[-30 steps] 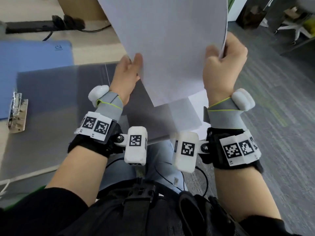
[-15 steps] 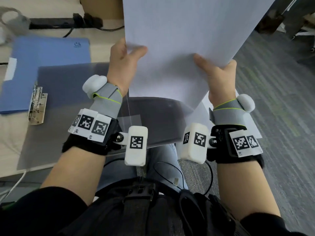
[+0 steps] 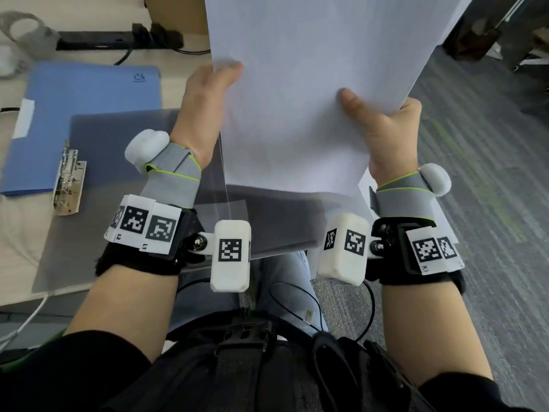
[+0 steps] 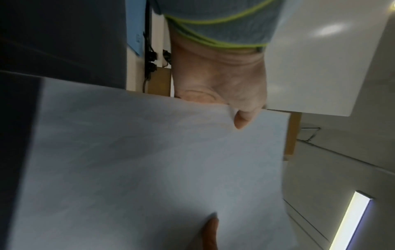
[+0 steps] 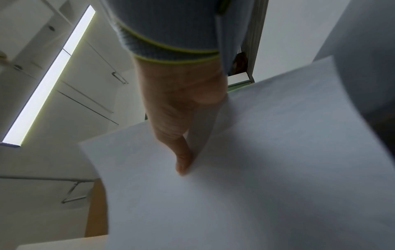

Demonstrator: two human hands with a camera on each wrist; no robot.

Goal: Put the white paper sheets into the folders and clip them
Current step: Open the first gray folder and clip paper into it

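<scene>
I hold a stack of white paper sheets [image 3: 300, 84] up in front of me, above the desk edge. My left hand [image 3: 208, 93] pinches its left edge, thumb on the near face. My right hand [image 3: 383, 126] grips the lower right part, thumb on the near face. The paper [image 4: 160, 169] fills the left wrist view, with my thumb [image 4: 243, 118] on its edge. The right wrist view shows the sheets [image 5: 256, 169] against my fingers [image 5: 181, 152]. An open grey folder [image 3: 98, 173] lies on the desk under my left arm, its metal clip [image 3: 66, 179] at its left. A blue folder [image 3: 80, 114] lies closed behind it.
A black power strip [image 3: 118, 40] with cables runs along the back of the desk. A brown box [image 3: 175, 13] stands behind the paper. More white sheets [image 3: 365, 188] show under my right wrist. Grey carpet [image 3: 490, 203] lies to the right of the desk.
Both hands swung the paper stack leftwards, from the carpet side over the desk. My right hand shifted from the stack's right edge to its lower right part. The blue folder and clip came further into view.
</scene>
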